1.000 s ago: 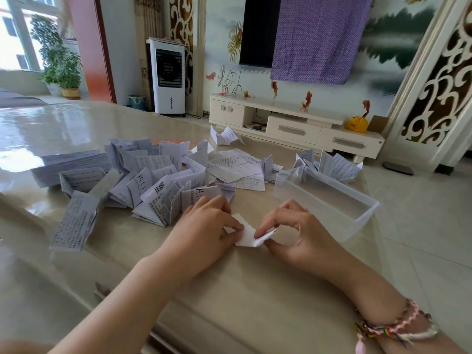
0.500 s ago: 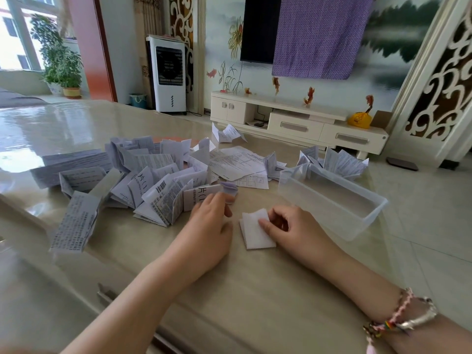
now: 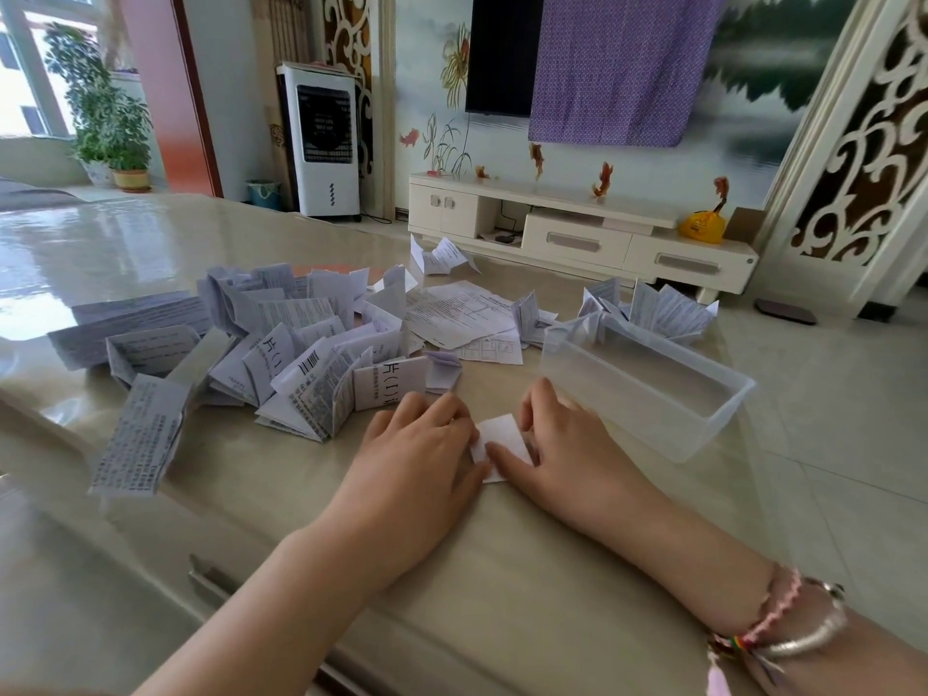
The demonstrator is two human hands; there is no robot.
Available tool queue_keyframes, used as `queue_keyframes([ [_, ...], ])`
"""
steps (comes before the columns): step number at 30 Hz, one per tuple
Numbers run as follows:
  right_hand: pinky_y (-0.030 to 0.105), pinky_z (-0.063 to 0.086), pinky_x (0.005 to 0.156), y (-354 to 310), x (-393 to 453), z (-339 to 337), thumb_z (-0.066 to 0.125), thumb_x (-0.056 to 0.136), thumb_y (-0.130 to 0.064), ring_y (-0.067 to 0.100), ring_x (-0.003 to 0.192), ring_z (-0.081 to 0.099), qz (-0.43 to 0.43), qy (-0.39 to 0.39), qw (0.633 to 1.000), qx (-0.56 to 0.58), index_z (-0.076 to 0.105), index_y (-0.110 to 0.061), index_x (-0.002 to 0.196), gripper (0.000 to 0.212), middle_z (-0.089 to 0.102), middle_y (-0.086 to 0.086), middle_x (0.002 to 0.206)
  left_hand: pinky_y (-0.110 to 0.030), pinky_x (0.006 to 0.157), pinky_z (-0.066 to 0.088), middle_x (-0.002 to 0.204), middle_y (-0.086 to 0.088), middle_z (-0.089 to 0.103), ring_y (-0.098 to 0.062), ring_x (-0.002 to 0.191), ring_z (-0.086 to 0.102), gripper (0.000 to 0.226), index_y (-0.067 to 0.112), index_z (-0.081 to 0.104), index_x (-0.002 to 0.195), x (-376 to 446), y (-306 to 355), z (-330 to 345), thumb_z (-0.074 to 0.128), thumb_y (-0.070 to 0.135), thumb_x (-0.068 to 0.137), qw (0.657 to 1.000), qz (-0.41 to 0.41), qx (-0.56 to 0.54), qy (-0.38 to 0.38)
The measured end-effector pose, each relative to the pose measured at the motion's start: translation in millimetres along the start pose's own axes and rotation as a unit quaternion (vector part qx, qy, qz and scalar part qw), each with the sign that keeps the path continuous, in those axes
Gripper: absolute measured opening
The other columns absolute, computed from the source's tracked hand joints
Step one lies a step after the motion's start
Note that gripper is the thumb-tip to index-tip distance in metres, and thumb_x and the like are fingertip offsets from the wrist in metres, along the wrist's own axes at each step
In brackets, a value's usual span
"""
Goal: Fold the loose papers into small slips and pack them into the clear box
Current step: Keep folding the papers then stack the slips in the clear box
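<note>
Both hands lie flat on the table (image 3: 502, 585), pressing down on one small white folded slip (image 3: 502, 437). The left hand (image 3: 417, 459) rests on the slip's left edge with its fingers fairly straight. The right hand (image 3: 562, 444) covers the right edge, fingers on top and thumb across the near corner. The fingertips hide the edges, so I cannot be sure if any finger curls under the paper; it looks like pressing, not pinching.

Half a second ago the left hand sat a little way off and only the right hand touched the slip. Now the left hand has come over to it. A second ago the paper was lifted and partly open between both hands.

The clear box (image 3: 648, 389) stands just right of the hands, and I see no slips inside. A pile of loose printed papers (image 3: 281, 354) lies to the left, and more folded papers (image 3: 663, 308) stand behind the box
</note>
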State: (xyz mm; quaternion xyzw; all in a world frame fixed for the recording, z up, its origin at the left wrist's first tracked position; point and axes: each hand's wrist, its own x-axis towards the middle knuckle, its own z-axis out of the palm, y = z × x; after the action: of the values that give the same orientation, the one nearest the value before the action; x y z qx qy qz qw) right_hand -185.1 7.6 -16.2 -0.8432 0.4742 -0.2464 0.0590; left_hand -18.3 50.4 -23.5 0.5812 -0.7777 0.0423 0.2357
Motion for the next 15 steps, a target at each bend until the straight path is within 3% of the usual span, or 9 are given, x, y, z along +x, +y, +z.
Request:
queue_keyframes([
  [4, 0.03, 0.03, 0.075, 1.5, -10.4, -8.1, 0.06, 0.085, -0.048, 0.013, 0.087, 0.036, 0.021, -0.02, 0.999, -0.023, 0.031, -0.022, 0.09, 0.039, 0.035, -0.012, 0.085, -0.026, 0.096, 0.027, 0.127, 0.021, 0.039, -0.011, 0.119, 0.033, 0.033, 0.034, 0.048, 0.119, 1.4, 1.2, -2.0, 0.037, 0.053, 0.095, 0.999, -0.008, 0.023, -0.023],
  [10, 0.027, 0.029, 0.078, 2.8, -11.4, -10.5, 0.053, 0.089, -0.022, 0.014, 0.092, 0.034, 0.021, -0.041, 0.999, -0.011, 0.028, -0.022, 0.092, 0.025, 0.033, -0.007, 0.096, -0.029, 0.098, 0.026, 0.126, 0.021, 0.036, -0.013, 0.117, 0.031, 0.035, 0.034, 0.045, 0.119, 2.8, -3.0, -5.1, 0.04, 0.057, 0.093, 0.997, -0.024, 0.014, -0.079],
  [15, 0.022, 0.031, 0.079, 7.2, -12.4, -10.1, 0.054, 0.083, -0.008, 0.008, 0.092, 0.037, -0.021, -0.012, 1.0, 0.009, 0.039, -0.024, 0.093, 0.024, 0.038, -0.011, 0.097, -0.032, 0.097, 0.023, 0.128, 0.018, 0.035, -0.017, 0.116, 0.029, 0.03, 0.033, 0.043, 0.119, 5.6, -2.3, -6.7, 0.043, 0.05, 0.095, 0.992, -0.05, -0.015, -0.119],
])
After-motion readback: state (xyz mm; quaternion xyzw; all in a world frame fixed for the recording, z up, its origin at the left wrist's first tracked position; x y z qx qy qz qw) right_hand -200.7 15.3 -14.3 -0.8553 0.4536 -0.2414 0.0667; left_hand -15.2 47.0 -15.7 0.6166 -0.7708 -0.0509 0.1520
